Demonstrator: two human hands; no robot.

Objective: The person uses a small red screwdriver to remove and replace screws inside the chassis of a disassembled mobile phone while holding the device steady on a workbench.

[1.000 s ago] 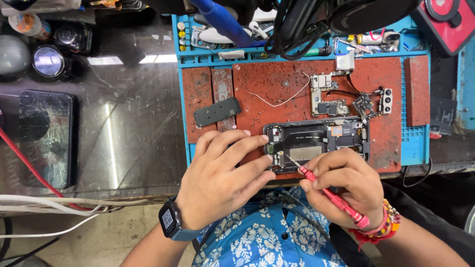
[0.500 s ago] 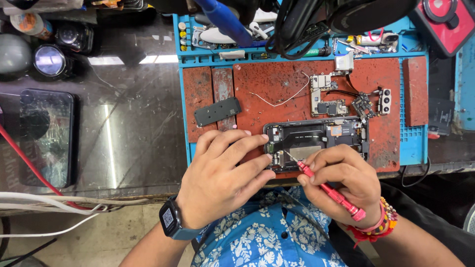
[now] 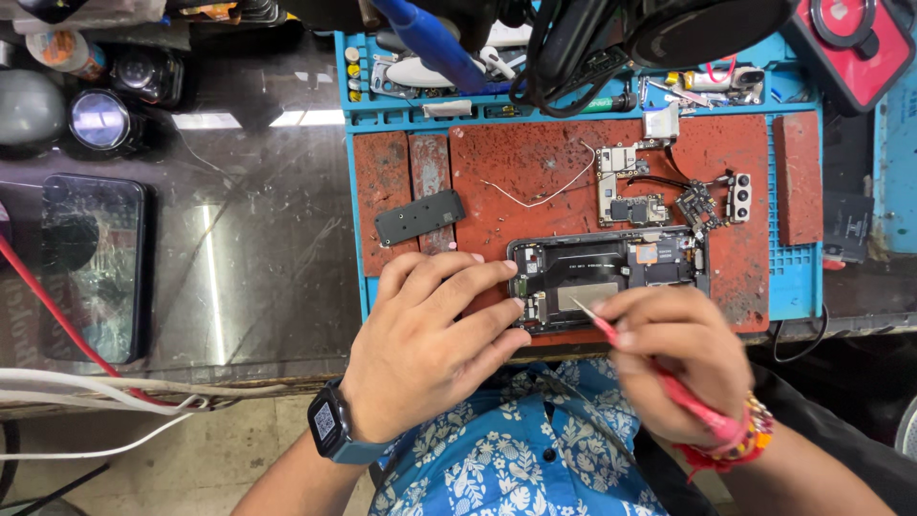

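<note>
2 hands: left hand [image 3: 420, 349], right hand [image 3: 683, 358]. 1 opened phone [image 3: 611, 277], centre. 1 red tool [image 3: 669, 382], 5 o'clock. 1 circuit board [image 3: 626, 186], 1 o'clock. 1 black cover plate [image 3: 418, 216], 11 o'clock. 1 cracked phone [image 3: 91, 268], 9 o'clock. 1 wristwatch [image 3: 330, 430], 7 o'clock.

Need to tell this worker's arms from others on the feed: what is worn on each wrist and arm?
The left hand is bare, with a dark square-faced smartwatch on a grey-blue strap. The right hand is bare, with red thread and coloured bead bracelets at the wrist. No sleeves reach the forearms.
</note>
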